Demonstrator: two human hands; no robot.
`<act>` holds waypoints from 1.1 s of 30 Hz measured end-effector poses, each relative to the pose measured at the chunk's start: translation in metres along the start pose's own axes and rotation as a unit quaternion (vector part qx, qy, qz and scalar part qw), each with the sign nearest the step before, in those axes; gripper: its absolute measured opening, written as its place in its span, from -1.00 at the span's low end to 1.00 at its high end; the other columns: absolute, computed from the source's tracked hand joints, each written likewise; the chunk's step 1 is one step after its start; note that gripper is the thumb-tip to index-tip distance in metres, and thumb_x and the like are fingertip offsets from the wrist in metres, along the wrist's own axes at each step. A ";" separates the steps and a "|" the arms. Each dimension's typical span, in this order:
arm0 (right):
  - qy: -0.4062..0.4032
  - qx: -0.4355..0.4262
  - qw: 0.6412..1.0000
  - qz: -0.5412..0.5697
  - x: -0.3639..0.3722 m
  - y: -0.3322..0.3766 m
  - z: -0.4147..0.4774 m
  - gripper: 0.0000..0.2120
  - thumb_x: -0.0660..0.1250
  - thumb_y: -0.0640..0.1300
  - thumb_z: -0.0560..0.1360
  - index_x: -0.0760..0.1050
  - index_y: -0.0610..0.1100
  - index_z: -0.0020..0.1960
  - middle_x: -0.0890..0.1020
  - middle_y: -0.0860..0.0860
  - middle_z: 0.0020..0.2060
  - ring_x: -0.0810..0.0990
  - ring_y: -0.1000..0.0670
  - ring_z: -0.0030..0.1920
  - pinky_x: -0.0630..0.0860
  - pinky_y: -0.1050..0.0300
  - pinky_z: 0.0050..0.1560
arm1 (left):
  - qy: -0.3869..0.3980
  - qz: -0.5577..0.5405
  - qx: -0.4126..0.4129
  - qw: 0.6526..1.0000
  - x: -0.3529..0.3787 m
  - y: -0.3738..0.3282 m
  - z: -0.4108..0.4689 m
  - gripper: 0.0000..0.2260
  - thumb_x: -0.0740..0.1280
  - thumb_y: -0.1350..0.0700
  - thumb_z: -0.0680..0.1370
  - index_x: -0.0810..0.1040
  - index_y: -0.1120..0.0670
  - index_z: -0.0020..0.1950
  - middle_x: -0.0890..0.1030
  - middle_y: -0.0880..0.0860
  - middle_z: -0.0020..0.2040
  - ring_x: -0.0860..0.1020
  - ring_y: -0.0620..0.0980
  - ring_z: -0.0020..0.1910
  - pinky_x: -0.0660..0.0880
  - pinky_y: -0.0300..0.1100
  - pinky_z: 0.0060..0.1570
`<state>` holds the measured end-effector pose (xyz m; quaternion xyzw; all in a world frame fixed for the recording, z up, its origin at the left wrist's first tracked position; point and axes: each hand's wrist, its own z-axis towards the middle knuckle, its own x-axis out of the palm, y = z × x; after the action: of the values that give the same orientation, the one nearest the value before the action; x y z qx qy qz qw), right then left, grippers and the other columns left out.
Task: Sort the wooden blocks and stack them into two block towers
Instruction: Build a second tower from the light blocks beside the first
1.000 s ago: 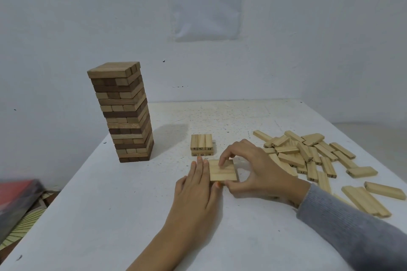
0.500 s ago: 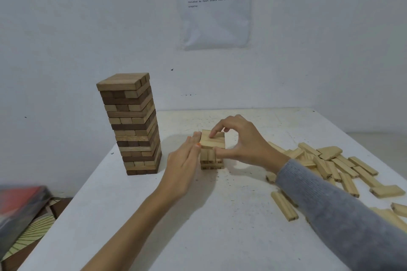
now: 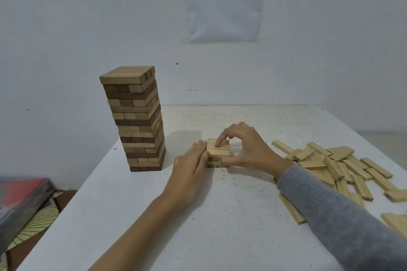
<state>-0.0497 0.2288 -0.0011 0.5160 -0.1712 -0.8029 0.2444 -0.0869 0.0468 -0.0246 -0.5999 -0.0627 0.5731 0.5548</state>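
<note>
From the head camera, a white, speckled bench [image 3: 220, 215] stands in the corner of a white-walled room. The short stack [image 3: 221, 149] of pale wooden blocks sits near the bench's middle. It is three layers high, and the end faces of the lower layers show printed numbers.

The left hand [image 3: 191, 167] has its fingers straight and together, and the fingertips press flat against the stack's left side. The right hand [image 3: 246, 149] arches over from the right with its fingers curled. Its index fingertip rests on the top layer and its thumb is against the near face, pinching the stack's upper part. The right palm and thumb hide the stack's right side. A grey sleeve [image 3: 341, 215] covers that forearm and lies across part of the block pile behind it.

To the left of the short stack, and apart from it, stands the tall tower [image 3: 136, 121] of mixed dark and light brown blocks. It is many layers high, upright, and close to the bench's left edge. It touches neither hand.

On the right, the loose blocks [image 3: 334, 165] lie scattered flat, overlapping one another. One single block [image 3: 291, 209] lies nearer the front, beside the sleeve.

A printed paper sheet [image 3: 224, 2] hangs on the wall behind. Off the bench at lower left are a blurred red thing [image 3: 22, 196] and a patterned mat [image 3: 33, 229] on the floor
</note>
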 end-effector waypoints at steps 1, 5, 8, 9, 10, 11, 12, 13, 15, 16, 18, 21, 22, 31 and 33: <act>0.003 0.001 1.000 -0.001 0.000 0.000 0.000 -0.74 0.41 0.14 0.21 0.53 0.18 -0.11 0.59 0.14 -0.10 0.40 0.22 -0.02 0.28 0.08 0.15 | 0.000 0.003 0.002 1.000 0.000 0.001 0.000 -0.63 0.04 0.05 0.69 0.27 -0.01 0.50 0.24 -0.02 0.52 0.11 -0.16 0.51 0.05 -0.06 0.51; 0.011 0.004 1.000 -0.003 0.001 0.002 -0.001 -0.66 0.31 0.29 0.17 0.52 0.19 -0.11 0.56 0.18 -0.12 0.39 0.24 -0.01 0.22 0.13 0.13 | 0.005 0.022 -0.001 1.000 0.000 0.005 0.001 -0.62 0.04 0.04 0.68 0.24 0.01 0.51 0.22 -0.01 0.53 0.09 -0.16 0.52 0.05 -0.08 0.51; 0.015 0.009 1.000 -0.001 0.002 0.001 -0.002 -0.65 0.29 0.30 0.17 0.52 0.20 -0.10 0.56 0.18 -0.10 0.38 0.24 0.00 0.25 0.08 0.17 | 0.006 0.031 -0.003 0.999 0.000 0.005 0.000 -0.62 0.03 0.03 0.68 0.23 0.02 0.51 0.22 -0.02 0.53 0.09 -0.17 0.52 0.04 -0.11 0.51; 0.017 0.013 1.000 0.000 0.002 0.002 -0.002 -0.67 0.31 0.28 0.19 0.52 0.19 -0.10 0.55 0.17 -0.09 0.38 0.22 0.00 0.27 0.05 0.20 | 0.007 0.031 -0.005 0.999 0.000 0.005 0.000 -0.62 0.03 0.03 0.68 0.23 0.02 0.51 0.22 -0.02 0.53 0.09 -0.17 0.52 0.04 -0.12 0.51; 0.019 0.020 1.000 0.002 0.003 0.002 -0.003 -0.70 0.35 0.24 0.22 0.52 0.19 -0.08 0.55 0.15 -0.07 0.39 0.18 0.02 0.27 0.01 0.23 | 0.007 0.029 -0.008 1.000 0.000 0.005 0.000 -0.62 0.03 0.03 0.68 0.23 0.02 0.51 0.22 -0.02 0.53 0.09 -0.17 0.52 0.04 -0.12 0.51; 0.021 0.027 0.999 0.004 0.002 0.002 -0.004 -0.73 0.40 0.18 0.25 0.53 0.18 -0.07 0.56 0.14 -0.04 0.40 0.14 0.05 0.27 -0.03 0.26 | 0.007 0.028 -0.009 1.000 0.000 0.004 -0.001 -0.62 0.03 0.03 0.68 0.23 0.02 0.51 0.22 -0.01 0.53 0.10 -0.17 0.52 0.04 -0.11 0.51; 0.026 0.031 0.999 0.008 0.001 0.003 -0.004 -0.74 0.45 0.12 0.29 0.53 0.18 -0.04 0.56 0.12 -0.01 0.39 0.11 0.09 0.25 -0.05 0.29 | 0.006 0.028 -0.010 1.000 -0.001 0.004 -0.001 -0.61 0.03 0.03 0.68 0.23 0.02 0.51 0.22 -0.01 0.53 0.10 -0.17 0.52 0.05 -0.11 0.51; 0.038 0.033 0.999 0.010 -0.001 0.004 -0.006 -0.72 0.50 0.07 0.33 0.52 0.17 0.01 0.55 0.11 0.04 0.38 0.09 0.13 0.24 -0.05 0.31 | 0.005 0.027 -0.011 1.000 -0.001 0.003 -0.002 -0.61 0.03 0.03 0.68 0.23 0.02 0.52 0.21 -0.01 0.53 0.10 -0.17 0.51 0.04 -0.11 0.51; 0.084 0.044 0.995 0.011 -0.010 0.007 -0.010 -0.61 0.51 0.04 0.40 0.48 0.16 0.17 0.50 0.13 0.18 0.33 0.09 0.24 0.22 0.02 0.33 | -0.001 0.017 -0.018 1.000 -0.002 0.000 -0.004 -0.60 0.01 0.02 0.69 0.21 0.03 0.52 0.20 -0.02 0.54 0.10 -0.16 0.52 0.04 -0.09 0.51; 0.104 0.057 0.993 0.018 -0.015 0.008 -0.011 -0.55 0.50 0.04 0.42 0.44 0.15 0.26 0.46 0.14 0.25 0.30 0.09 0.29 0.22 0.06 0.33 | -0.006 0.011 -0.025 1.000 -0.002 -0.002 -0.004 -0.60 0.00 0.01 0.69 0.20 0.03 0.53 0.19 -0.02 0.54 0.10 -0.16 0.52 0.03 -0.08 0.51; 0.110 0.087 0.988 0.060 -0.025 0.011 -0.015 -0.50 0.44 -0.04 0.48 0.37 0.12 0.36 0.41 0.13 0.32 0.30 0.10 0.33 0.24 0.10 0.32 | -0.016 -0.001 -0.032 0.999 -0.004 -0.007 -0.006 -0.59 -0.02 0.02 0.69 0.17 0.05 0.54 0.18 -0.04 0.54 0.11 -0.19 0.50 0.02 -0.09 0.52; 0.057 0.151 0.977 0.140 -0.028 0.017 -0.021 -0.53 0.30 -0.15 0.56 0.30 0.08 0.42 0.41 0.08 0.33 0.35 0.07 0.35 0.33 0.11 0.32 | -0.011 -0.024 -0.040 0.999 -0.006 -0.011 -0.006 -0.60 -0.02 0.05 0.69 0.15 0.05 0.54 0.19 -0.06 0.53 0.12 -0.24 0.46 0.01 -0.14 0.51; 0.048 0.179 0.971 0.152 -0.024 0.019 -0.024 -0.51 0.26 -0.15 0.58 0.26 0.05 0.47 0.38 0.06 0.37 0.32 0.05 0.39 0.34 0.15 0.30 | -0.005 -0.027 -0.049 0.998 -0.006 -0.012 -0.005 -0.60 -0.02 0.06 0.70 0.14 0.05 0.55 0.19 -0.06 0.53 0.12 -0.19 0.48 0.02 -0.14 0.50; 0.110 0.203 0.971 -0.060 0.020 0.032 -0.038 -0.38 -0.03 -0.01 0.67 -0.25 -0.21 0.57 -0.14 -0.10 0.58 -0.22 -0.05 0.56 -0.28 0.02 0.54 | 0.067 0.125 -0.013 0.990 0.002 -0.001 -0.005 -0.28 -0.29 -0.14 0.51 0.31 0.25 0.42 -0.01 0.14 0.58 -0.02 0.06 0.56 0.08 -0.09 0.42; 0.110 0.203 0.971 -0.063 0.025 0.032 -0.037 -0.40 -0.06 -0.04 0.67 -0.26 -0.22 0.57 -0.14 -0.11 0.58 -0.22 -0.06 0.56 -0.29 -0.01 0.54 | 0.053 0.102 -0.039 0.993 0.005 0.001 -0.001 -0.46 -0.17 -0.02 0.64 0.21 0.25 0.50 0.07 0.10 0.57 0.03 0.02 0.56 0.03 -0.16 0.42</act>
<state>-0.0178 0.1873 -0.0182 0.6494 -0.2699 -0.7038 0.1006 -0.0850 0.0497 -0.0288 -0.6539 0.0060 0.5912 0.4720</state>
